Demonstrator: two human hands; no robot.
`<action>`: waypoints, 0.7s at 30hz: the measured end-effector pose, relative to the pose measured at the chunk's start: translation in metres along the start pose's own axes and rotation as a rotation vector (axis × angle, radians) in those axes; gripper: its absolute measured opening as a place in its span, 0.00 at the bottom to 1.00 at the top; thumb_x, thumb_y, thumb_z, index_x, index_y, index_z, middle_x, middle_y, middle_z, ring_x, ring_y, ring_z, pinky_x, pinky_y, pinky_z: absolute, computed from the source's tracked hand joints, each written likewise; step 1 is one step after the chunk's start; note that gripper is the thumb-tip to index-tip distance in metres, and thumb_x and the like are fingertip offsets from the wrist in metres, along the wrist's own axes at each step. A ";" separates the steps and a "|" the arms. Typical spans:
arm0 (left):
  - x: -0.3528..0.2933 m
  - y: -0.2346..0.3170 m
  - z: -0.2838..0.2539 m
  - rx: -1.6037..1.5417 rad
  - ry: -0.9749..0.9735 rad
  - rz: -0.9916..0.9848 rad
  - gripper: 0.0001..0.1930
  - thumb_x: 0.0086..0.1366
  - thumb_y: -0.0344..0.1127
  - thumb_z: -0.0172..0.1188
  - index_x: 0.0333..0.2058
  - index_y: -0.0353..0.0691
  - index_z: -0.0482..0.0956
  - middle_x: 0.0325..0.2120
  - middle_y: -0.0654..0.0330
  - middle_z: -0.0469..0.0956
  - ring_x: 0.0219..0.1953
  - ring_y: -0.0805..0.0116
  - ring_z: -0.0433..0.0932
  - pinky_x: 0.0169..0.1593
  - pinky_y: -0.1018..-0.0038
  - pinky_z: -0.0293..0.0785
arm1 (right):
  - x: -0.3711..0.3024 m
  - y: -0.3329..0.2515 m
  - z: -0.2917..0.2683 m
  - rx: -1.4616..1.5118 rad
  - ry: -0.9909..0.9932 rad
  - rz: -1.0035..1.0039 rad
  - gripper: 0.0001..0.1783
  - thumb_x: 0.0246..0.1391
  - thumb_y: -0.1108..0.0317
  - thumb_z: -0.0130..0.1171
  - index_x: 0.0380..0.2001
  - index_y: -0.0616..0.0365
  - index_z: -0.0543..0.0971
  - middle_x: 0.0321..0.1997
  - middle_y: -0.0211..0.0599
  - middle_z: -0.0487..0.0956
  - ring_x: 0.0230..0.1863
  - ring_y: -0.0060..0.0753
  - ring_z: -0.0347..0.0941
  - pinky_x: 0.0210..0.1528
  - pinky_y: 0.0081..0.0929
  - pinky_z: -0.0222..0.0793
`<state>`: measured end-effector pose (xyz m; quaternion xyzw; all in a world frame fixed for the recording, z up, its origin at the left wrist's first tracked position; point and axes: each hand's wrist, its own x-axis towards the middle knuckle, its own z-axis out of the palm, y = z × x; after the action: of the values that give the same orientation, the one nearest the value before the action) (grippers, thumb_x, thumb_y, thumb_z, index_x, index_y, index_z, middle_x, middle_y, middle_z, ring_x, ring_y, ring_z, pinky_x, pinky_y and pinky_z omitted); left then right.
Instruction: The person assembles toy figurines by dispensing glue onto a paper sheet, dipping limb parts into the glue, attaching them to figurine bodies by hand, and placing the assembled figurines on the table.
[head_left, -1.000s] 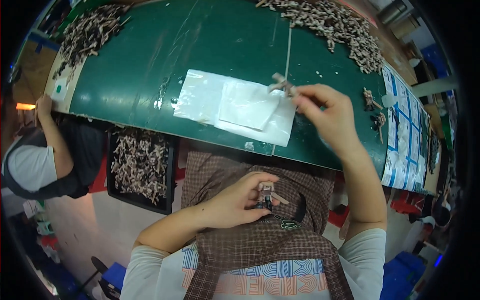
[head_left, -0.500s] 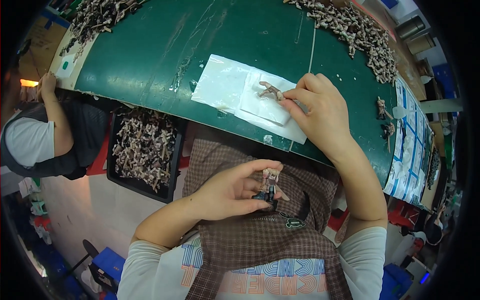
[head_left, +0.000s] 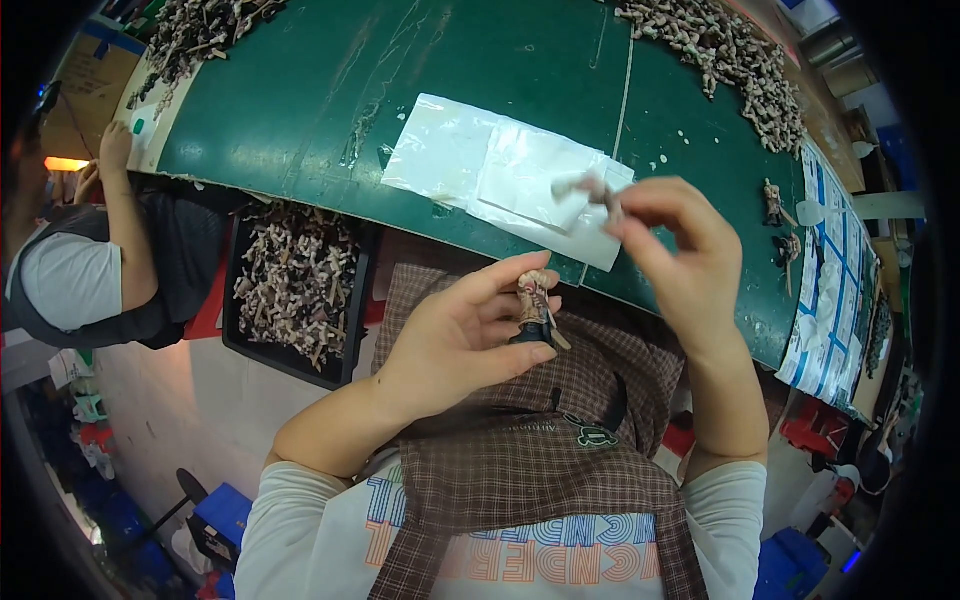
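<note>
Over the lap, at the near edge of the green table [head_left: 330, 90], the left hand [head_left: 455, 345] gripped a small painted figurine [head_left: 535, 310] — upright, pinched between thumb and curled fingers, head end toward the table. The right hand [head_left: 680, 250] hung above the table edge, thumb and forefinger closed on a small tan part [head_left: 585, 187], blurred by motion; its exact shape could not be told.

Change noted: half a second earlier the right hand lay flat on the clear plastic bags [head_left: 500, 175], fingers pressing the tan part down onto them. It had since lifted clear of the bags and drawn back toward the body, part in its pinch. The left hand had risen from the apron [head_left: 520, 470] toward the table edge, bringing the figurine closer to the right hand. The two pieces stood near each other but apart — no contact yet. Judgement: the part had been picked up and the hands were converging.

Surroundings: a black tray [head_left: 295, 290] heaped with tan parts sat below the table edge at the left. More heaps [head_left: 730, 60] lay at the far right of the table, two loose figures [head_left: 775, 205] near printed sheets [head_left: 830, 290]. A co-worker's arm [head_left: 125, 230] rested at the left edge.
</note>
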<state>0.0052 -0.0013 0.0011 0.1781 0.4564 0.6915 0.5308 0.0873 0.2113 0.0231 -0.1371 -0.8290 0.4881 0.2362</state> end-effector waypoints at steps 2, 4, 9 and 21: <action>0.001 0.000 0.003 0.012 -0.007 0.003 0.38 0.56 0.13 0.59 0.66 0.35 0.57 0.60 0.52 0.67 0.61 0.62 0.69 0.62 0.70 0.67 | -0.012 0.000 -0.010 -0.062 -0.088 -0.317 0.11 0.40 0.79 0.68 0.31 0.59 0.82 0.35 0.38 0.81 0.36 0.33 0.78 0.35 0.25 0.73; 0.002 0.000 0.008 -0.001 -0.014 0.043 0.38 0.56 0.13 0.59 0.65 0.35 0.57 0.60 0.52 0.66 0.61 0.63 0.68 0.62 0.70 0.67 | -0.030 -0.011 -0.015 -0.104 -0.151 -0.345 0.13 0.37 0.78 0.70 0.31 0.58 0.82 0.37 0.39 0.80 0.35 0.36 0.78 0.35 0.27 0.73; 0.004 0.002 0.018 -0.012 -0.049 0.023 0.38 0.56 0.12 0.58 0.65 0.36 0.57 0.61 0.52 0.64 0.61 0.64 0.68 0.62 0.68 0.69 | -0.049 -0.007 -0.021 -0.197 -0.155 -0.457 0.15 0.35 0.76 0.70 0.32 0.56 0.82 0.38 0.38 0.80 0.34 0.37 0.78 0.33 0.29 0.72; 0.003 -0.001 0.024 0.018 -0.072 0.042 0.39 0.56 0.12 0.57 0.66 0.37 0.56 0.63 0.50 0.61 0.63 0.63 0.66 0.62 0.68 0.68 | -0.056 -0.003 -0.023 -0.214 -0.133 -0.485 0.16 0.34 0.76 0.70 0.32 0.57 0.82 0.38 0.38 0.79 0.34 0.38 0.78 0.32 0.29 0.72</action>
<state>0.0219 0.0117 0.0122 0.2172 0.4396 0.6913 0.5307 0.1469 0.2014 0.0206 0.0737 -0.8982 0.3346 0.2752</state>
